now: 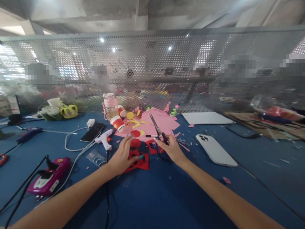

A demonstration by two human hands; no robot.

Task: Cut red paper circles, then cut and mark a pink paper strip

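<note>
My right hand [172, 149] grips a pair of scissors [156, 125] by the dark blue handles, with the blades pointing away over pink paper [162, 119]. My left hand [122, 156] is over a red paper sheet [144, 163] with cut-out shapes. Its fingers reach forward and its thumb is spread to the right; whether it presses on the sheet I cannot tell. Red paper circles [135, 133] lie just past its fingertips. Another red scrap [152, 147] is between my hands, close to a small black piece [148, 136].
Left are a white glue gun [105, 139], a black phone [92, 132], a purple power strip [50, 178] and cables. A pink-lidded bottle [111, 106] stands behind a tipped red paper cup [118, 123]. Right are a white phone [215, 150] and white sheets [206, 118]. A perforated metal screen [147, 70] closes the back.
</note>
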